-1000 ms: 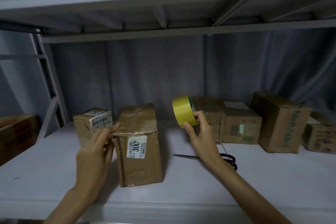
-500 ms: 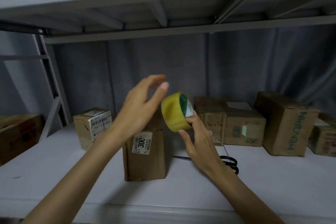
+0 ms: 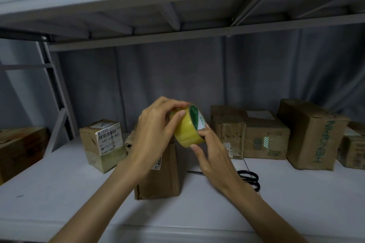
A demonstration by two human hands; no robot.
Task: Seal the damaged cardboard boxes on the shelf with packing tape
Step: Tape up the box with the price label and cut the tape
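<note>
Since half a second ago, the left hand [image 3: 156,134] has closed in from above and now pinches the far rim of the tape roll [image 3: 187,127], thumb and fingertips pressed to the yellow surface. Beneath and to the near side, the right hand [image 3: 213,156] cradles the roll with thumb and fingers curled round its lower edge. My reading is that the step in hand is finding the tape's free end; next it must be picked loose and drawn out. Directly under both hands stands the tall cardboard box [image 3: 160,179], its crumpled top beside the left wrist. Behind the right wrist lie black scissors [image 3: 249,178]. Beyond, more boxes [image 3: 264,138] line the shelf [image 3: 59,193].
</note>
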